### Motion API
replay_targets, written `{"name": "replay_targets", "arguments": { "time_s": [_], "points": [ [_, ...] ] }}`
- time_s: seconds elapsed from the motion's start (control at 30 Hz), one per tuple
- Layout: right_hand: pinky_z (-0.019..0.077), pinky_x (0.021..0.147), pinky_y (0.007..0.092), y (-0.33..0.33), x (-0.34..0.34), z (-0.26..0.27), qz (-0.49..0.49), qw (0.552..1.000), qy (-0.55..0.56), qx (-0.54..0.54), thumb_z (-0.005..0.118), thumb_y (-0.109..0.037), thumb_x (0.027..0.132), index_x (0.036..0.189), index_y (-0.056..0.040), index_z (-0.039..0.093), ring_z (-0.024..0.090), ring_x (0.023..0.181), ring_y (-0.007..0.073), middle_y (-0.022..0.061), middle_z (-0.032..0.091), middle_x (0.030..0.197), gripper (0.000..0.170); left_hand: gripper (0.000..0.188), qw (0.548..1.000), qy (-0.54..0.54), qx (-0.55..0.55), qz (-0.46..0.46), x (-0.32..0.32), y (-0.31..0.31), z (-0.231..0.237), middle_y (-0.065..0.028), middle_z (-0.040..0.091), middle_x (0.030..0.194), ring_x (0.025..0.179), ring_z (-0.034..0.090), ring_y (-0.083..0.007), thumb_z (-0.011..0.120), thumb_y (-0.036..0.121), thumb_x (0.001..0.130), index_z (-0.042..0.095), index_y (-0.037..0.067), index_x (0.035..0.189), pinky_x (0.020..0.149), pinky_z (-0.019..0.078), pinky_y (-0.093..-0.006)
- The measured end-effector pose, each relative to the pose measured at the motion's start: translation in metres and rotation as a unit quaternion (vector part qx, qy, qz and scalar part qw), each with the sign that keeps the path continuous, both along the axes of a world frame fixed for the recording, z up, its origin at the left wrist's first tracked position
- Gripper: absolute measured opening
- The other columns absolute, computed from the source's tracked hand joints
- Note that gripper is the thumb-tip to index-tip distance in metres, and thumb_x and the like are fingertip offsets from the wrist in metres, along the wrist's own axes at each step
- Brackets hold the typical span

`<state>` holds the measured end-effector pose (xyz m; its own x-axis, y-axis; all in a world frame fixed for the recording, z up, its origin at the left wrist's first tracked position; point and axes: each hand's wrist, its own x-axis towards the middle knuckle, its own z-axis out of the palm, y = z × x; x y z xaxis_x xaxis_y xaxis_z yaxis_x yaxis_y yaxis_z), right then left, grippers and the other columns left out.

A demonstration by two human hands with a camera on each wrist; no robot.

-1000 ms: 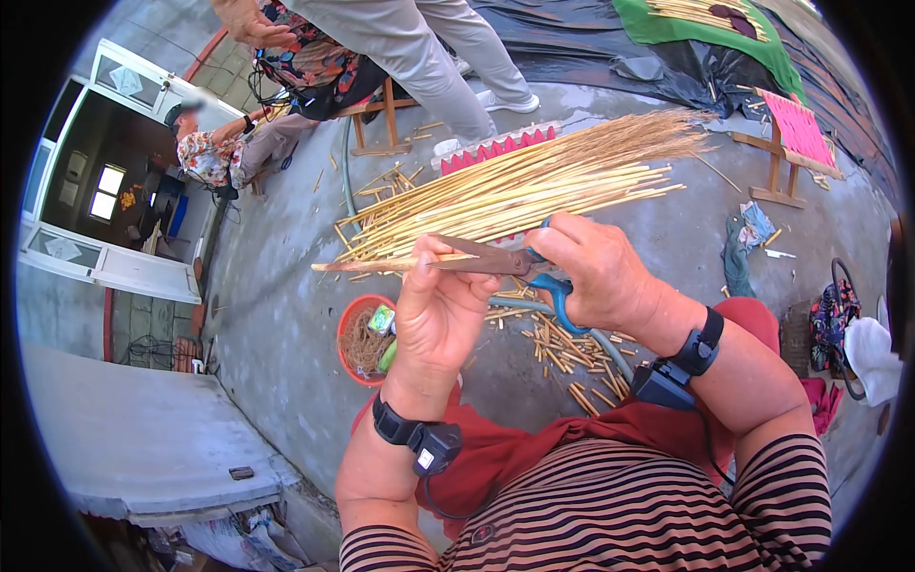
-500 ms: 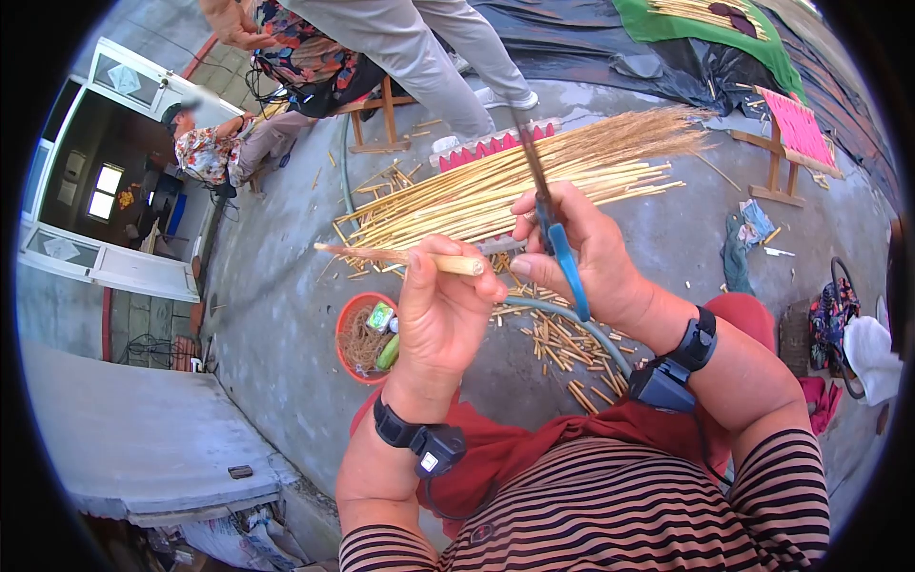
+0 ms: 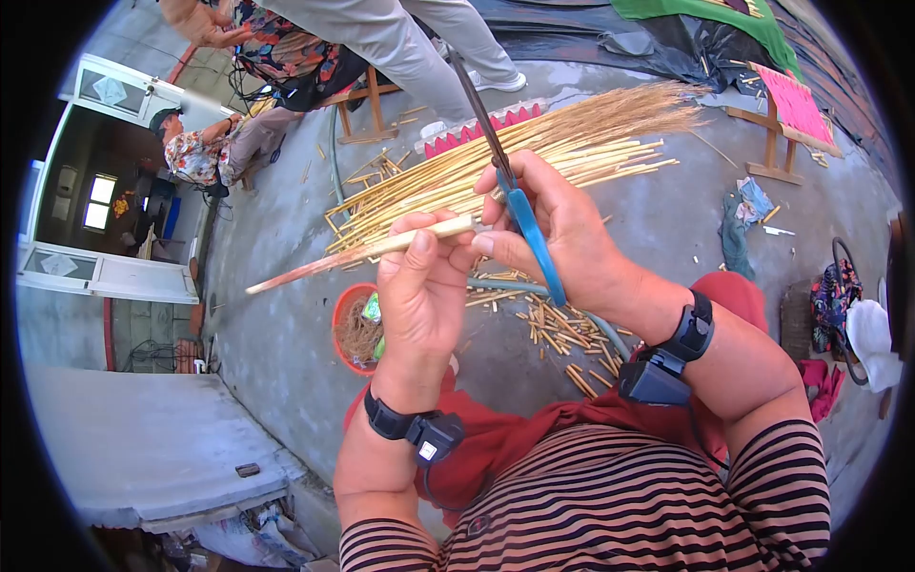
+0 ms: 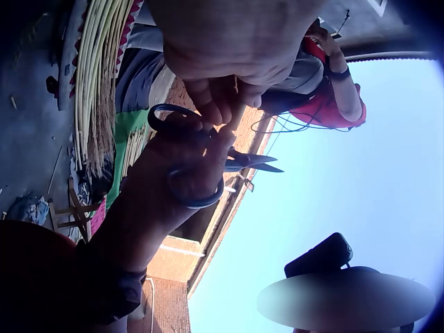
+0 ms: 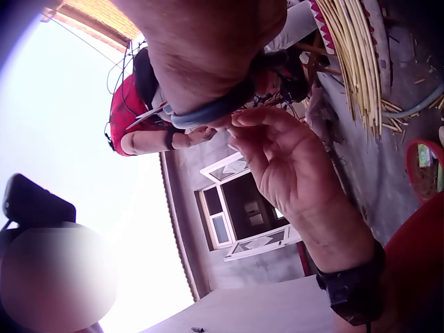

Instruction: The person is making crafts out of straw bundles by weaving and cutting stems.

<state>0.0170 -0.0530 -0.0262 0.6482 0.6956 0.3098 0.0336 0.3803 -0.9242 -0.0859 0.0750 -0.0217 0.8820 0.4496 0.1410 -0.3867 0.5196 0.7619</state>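
Observation:
Between thumb and fingers, my left hand (image 3: 419, 305) holds a pale stalk (image 3: 367, 252) that tapers to a reddish tip at lower left. Scissors (image 3: 530, 234) with blue handles hang in my right hand (image 3: 577, 238), a handle loop around its fingers and the blades pointing up and away from me. The right thumb and fingertips are right at the thick end of the stalk. In the left wrist view the scissor blades (image 4: 257, 164) stand slightly apart. From the right wrist, the left palm (image 5: 295, 163) shows facing the camera, its fingers bent toward the other hand.
A long bundle of straw stalks (image 3: 562, 157) lies on the concrete ahead. Short cut pieces (image 3: 562, 334) and a hose (image 3: 505, 284) are below the hands. An orange basin (image 3: 340, 334) stands at left. Other people are at upper left; a pink-topped stool (image 3: 796, 112) is at right.
The scissors have swung from lying along the stalk to pointing up and away. The right fingertips have come to the stalk's thick end, and its reddish tip has dipped down and left.

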Motion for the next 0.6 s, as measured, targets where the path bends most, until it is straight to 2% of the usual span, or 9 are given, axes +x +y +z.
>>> {"name": "replay_targets", "arguments": {
  "time_s": [0.1, 0.13, 0.23, 0.27, 0.37, 0.6],
  "points": [
    [0.0454, 0.073, 0.0268, -0.007, 0.004, 0.006, -0.038, 0.985, -0.133, -0.102, 0.075, -0.009, 0.073, 0.109, -0.0033, 0.05, 0.051, 0.083, 0.0101, 0.0028, 0.052, 0.089, 0.045, 0.018, 0.997, -0.006, -0.08, -0.009, -0.004, 0.015, 0.0, -0.0109, 0.064, 0.097, 0.09, 0.065, -0.0208, 0.062, 0.017, 0.089, 0.058, 0.005, 0.102, 0.078, 0.0562, -0.0337],
    [0.0461, 0.074, 0.0294, -0.007, 0.004, 0.004, -0.053, 0.978, -0.172, -0.109, 0.078, -0.012, 0.067, 0.11, -0.003, 0.051, 0.053, 0.083, 0.0155, 0.0059, 0.053, 0.091, 0.051, 0.019, 0.995, -0.003, -0.099, 0.004, -0.004, 0.016, 0.001, -0.0112, 0.066, 0.096, 0.086, 0.066, -0.0202, 0.062, 0.019, 0.089, 0.059, 0.006, 0.102, 0.076, 0.0574, -0.0332],
    [0.047, 0.073, 0.031, -0.004, 0.003, -0.004, -0.063, 0.953, -0.282, -0.091, 0.078, -0.011, 0.066, 0.111, -0.0036, 0.051, 0.055, 0.083, 0.0216, 0.0095, 0.054, 0.094, 0.054, 0.02, 0.989, -0.048, -0.134, -0.034, -0.007, 0.018, 0.004, -0.0118, 0.066, 0.099, 0.088, 0.066, -0.0209, 0.062, 0.02, 0.089, 0.059, 0.006, 0.103, 0.077, 0.0574, -0.0338],
    [0.0477, 0.07, 0.0342, -0.003, 0.003, -0.006, -0.078, 0.937, -0.324, -0.099, 0.078, -0.011, 0.064, 0.109, -0.0042, 0.051, 0.056, 0.083, 0.0269, 0.0119, 0.054, 0.093, 0.053, 0.019, 0.988, -0.044, -0.141, -0.037, -0.009, 0.019, 0.004, -0.0115, 0.065, 0.102, 0.092, 0.065, -0.0214, 0.062, 0.019, 0.089, 0.059, 0.007, 0.103, 0.078, 0.0574, -0.0338],
    [0.0458, 0.071, 0.041, -0.001, -0.001, -0.003, -0.084, 0.926, -0.358, -0.087, 0.077, -0.01, 0.062, 0.102, -0.0036, 0.052, 0.056, 0.083, 0.0346, 0.0144, 0.053, 0.089, 0.047, 0.018, 0.99, -0.056, -0.124, -0.036, -0.011, 0.016, 0.007, -0.0113, 0.065, 0.104, 0.093, 0.065, -0.0217, 0.061, 0.019, 0.089, 0.059, 0.007, 0.103, 0.078, 0.0575, -0.0341],
    [0.0447, 0.069, 0.0414, 0.004, 0.0, -0.004, -0.101, 0.904, -0.405, -0.091, 0.076, -0.01, 0.062, 0.1, -0.0043, 0.052, 0.054, 0.081, 0.0335, 0.0132, 0.051, 0.085, 0.045, 0.017, 0.985, -0.065, -0.155, -0.05, -0.016, 0.018, 0.007, -0.0106, 0.066, 0.1, 0.089, 0.066, -0.0222, 0.06, 0.018, 0.09, 0.059, 0.007, 0.103, 0.074, 0.0581, -0.0355]
  ]
}}
